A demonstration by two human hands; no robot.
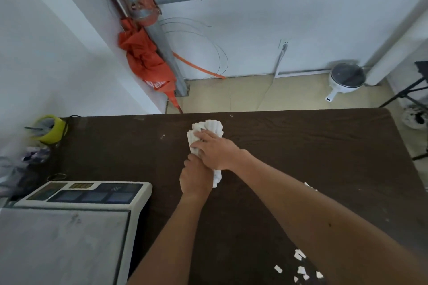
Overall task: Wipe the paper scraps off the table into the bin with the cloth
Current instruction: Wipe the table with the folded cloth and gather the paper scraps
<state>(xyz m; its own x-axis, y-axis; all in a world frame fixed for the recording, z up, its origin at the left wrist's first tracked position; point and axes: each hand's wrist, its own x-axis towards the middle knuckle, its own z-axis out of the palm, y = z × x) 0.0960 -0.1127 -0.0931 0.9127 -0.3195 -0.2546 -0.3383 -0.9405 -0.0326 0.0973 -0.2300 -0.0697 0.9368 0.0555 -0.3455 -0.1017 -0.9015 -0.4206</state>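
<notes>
On the dark table (pixel 324 146), left hand (pixel 196 178) grips the white cloth (pixel 208 127), right hand (pixel 215 150) presses flat on it, paper scraps (pixel 301 266) lie unswept by the near edge, pedal bin (pixel 347 78) stands far off; wiping barely started.

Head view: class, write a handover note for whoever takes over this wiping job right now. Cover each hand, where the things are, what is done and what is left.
Left hand grips the near end of the cloth. Right hand lies on top of it, fingers fairly straight.
The cloth is bunched mid-table, toward the far edge.
Scraps lie mostly near the front right, with a few more beside the right forearm.
Bin stands on the floor beyond the far right corner, lid down.
Done: cloth in hand.
Left: all the wiping. The bin looks too far off to catch scraps, so probably move it closer first.
</notes>
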